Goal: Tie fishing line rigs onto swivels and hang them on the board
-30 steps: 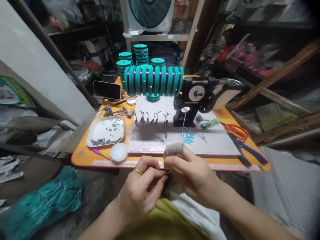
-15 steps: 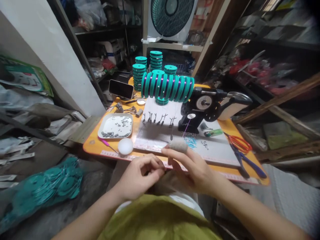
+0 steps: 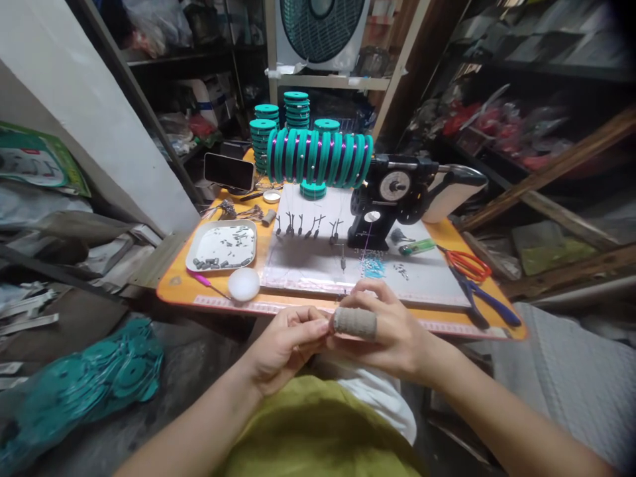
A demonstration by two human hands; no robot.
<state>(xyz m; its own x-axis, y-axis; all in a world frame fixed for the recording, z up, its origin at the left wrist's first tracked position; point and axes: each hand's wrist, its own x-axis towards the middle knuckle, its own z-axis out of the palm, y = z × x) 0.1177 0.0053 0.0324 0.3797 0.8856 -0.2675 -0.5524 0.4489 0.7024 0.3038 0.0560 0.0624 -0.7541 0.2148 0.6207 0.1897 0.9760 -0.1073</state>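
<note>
My left hand (image 3: 293, 341) is closed, its thumb and forefinger pinched together at the tips. My right hand (image 3: 392, 331) meets it there, fingers bent, and whatever lies between the fingertips is too small to make out. A grey, rough-textured cylindrical wrap (image 3: 355, 323) appears to sit around one of my right fingers. Beyond the hands, a small grey weight (image 3: 342, 264) hangs in front of the white board (image 3: 308, 268). A row of teal spools (image 3: 318, 158) with purple line is mounted on a black winding machine (image 3: 392, 192).
On the orange table (image 3: 173, 281) stand a white tray (image 3: 191, 248) of small grey pieces, a white round dish (image 3: 244, 285) and a pink-handled tool (image 3: 203, 280). Blue-handled pliers (image 3: 497, 306) and orange-handled scissors (image 3: 470, 264) lie right. A phone (image 3: 228, 172) leans behind.
My two hands have come together at the fingertips. The right hand has turned, bringing the grey wrap lower and nearer to me. The view has shifted slightly.
</note>
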